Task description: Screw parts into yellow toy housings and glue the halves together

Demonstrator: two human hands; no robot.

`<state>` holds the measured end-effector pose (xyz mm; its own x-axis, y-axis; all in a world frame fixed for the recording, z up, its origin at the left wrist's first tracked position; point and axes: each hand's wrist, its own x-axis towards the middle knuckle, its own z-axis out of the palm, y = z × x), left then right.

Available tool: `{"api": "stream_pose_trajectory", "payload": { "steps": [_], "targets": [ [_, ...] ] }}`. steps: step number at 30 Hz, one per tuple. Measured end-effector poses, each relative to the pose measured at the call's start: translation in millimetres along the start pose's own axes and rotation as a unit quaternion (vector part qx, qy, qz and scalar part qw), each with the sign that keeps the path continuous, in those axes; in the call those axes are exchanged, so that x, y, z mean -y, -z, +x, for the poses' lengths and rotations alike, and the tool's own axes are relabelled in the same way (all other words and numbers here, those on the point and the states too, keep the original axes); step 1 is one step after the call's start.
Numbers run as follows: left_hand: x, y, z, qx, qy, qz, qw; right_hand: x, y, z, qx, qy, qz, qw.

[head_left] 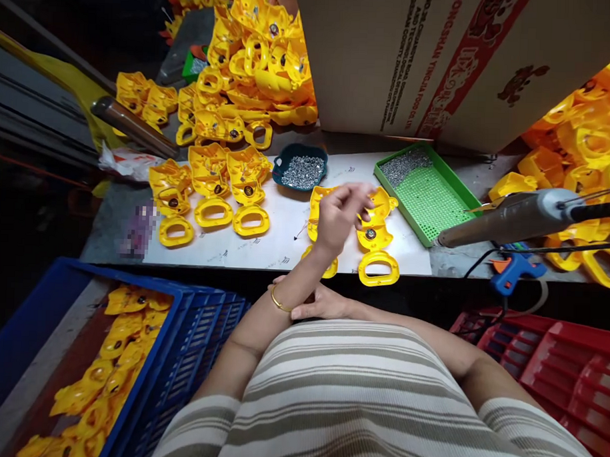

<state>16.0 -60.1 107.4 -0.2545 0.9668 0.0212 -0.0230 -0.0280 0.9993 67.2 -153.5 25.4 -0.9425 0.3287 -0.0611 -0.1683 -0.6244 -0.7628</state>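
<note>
My left hand point(341, 215) is raised above the white-covered bench, its fingers loosely bent and apart, slightly blurred, with nothing seen in them. Beneath it lies a yellow plastic shell point(314, 209), partly hidden, with a thin wire at its side. Just right of the hand is another yellow shell point(375, 236) with a round metal part inside and an oval handle loop point(378, 268). Close to my body, my right hand point(325, 302) wraps round my left forearm point(295, 288) beside a gold bangle point(278, 299); the forearm covers some of its fingers.
A dark bowl point(277, 173) and a green perforated tray point(430, 206) hold small silvery pieces resembling screws. Electric screwdrivers point(505, 219) hang at both sides. A glue gun point(516, 269), cardboard box point(360, 70), blue crate point(175, 304), red crate point(555, 370) and piled yellow shells surround the bench.
</note>
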Motion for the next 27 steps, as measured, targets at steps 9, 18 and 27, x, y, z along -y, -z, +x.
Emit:
{"api": "stream_pose_trajectory", "payload": {
  "steps": [9, 18, 27],
  "targets": [
    [31, 48.0, -2, -0.114, -0.027, 0.104, 0.988, 7, 8, -14, -0.021, -0.017, -0.148, 0.989],
    [74, 73.4, -67, 0.131, 0.024, 0.494, 0.859, 44, 63, -98, -0.312, -0.084, -0.462, 0.826],
    [71, 49.2, -65, 0.085, 0.177, 0.176, 0.965, 36, 65, -86, -0.423, -0.095, -0.417, 0.799]
  ]
}}
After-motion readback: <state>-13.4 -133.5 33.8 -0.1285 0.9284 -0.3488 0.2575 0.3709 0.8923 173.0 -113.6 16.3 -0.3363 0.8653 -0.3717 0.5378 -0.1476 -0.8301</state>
